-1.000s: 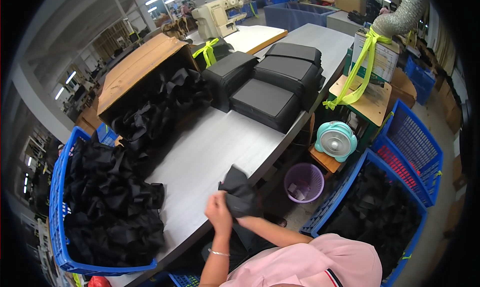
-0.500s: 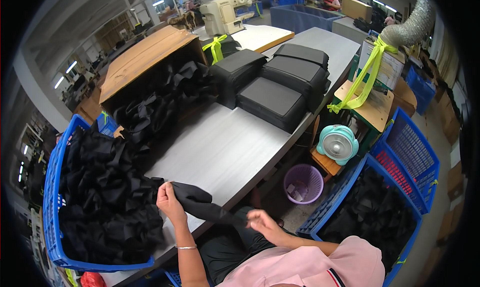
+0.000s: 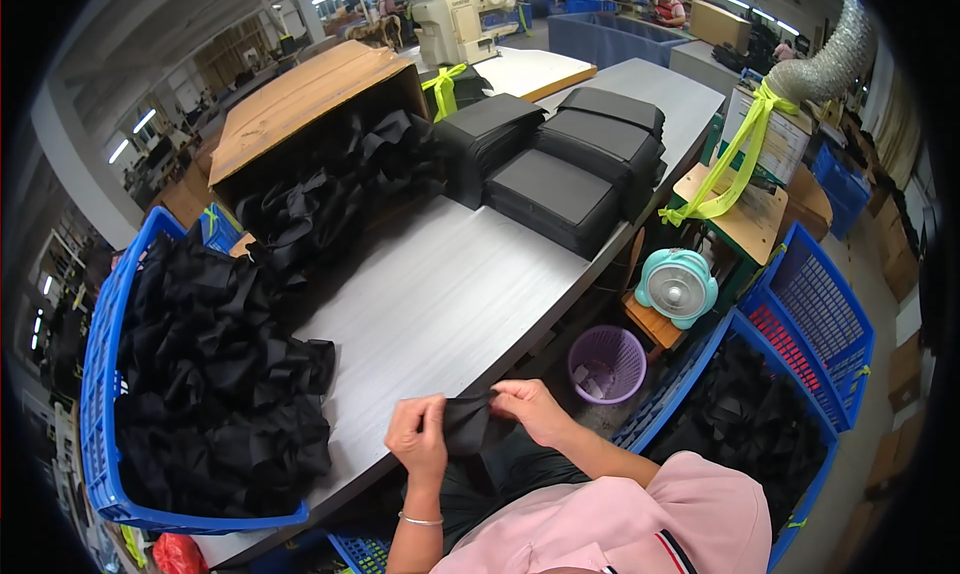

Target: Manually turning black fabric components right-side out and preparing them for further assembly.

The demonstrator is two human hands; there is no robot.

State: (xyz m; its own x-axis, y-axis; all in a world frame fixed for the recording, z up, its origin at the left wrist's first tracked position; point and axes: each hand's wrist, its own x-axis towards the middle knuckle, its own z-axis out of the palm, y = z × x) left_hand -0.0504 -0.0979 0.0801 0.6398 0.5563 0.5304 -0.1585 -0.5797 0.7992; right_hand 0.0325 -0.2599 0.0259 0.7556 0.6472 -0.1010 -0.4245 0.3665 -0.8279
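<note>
Between my hands, at the table's near edge, a piece of black fabric [image 3: 466, 426] is stretched out and hangs down over my lap. My left hand [image 3: 416, 436] pinches its left edge, fingers closed. My right hand [image 3: 533, 410] grips the opposite upper corner between thumb and fingers. Left of them stands a blue plastic basket [image 3: 97, 414] heaped with black fabric pieces [image 3: 220, 374], some spilling over its side onto the grey table [image 3: 430, 294].
A cardboard box [image 3: 310, 94] with black fabric spilling out lies at the back left. Stacks of black flat pieces [image 3: 555, 189] stand on the far table. To the right are a turquoise fan [image 3: 676, 286], a purple bin [image 3: 607, 364] and another blue basket [image 3: 655, 414] holding black pieces.
My left hand has drawn the black fabric right, away from the basket heap. My right hand has risen slightly, and both hands are now closer together on the piece.
</note>
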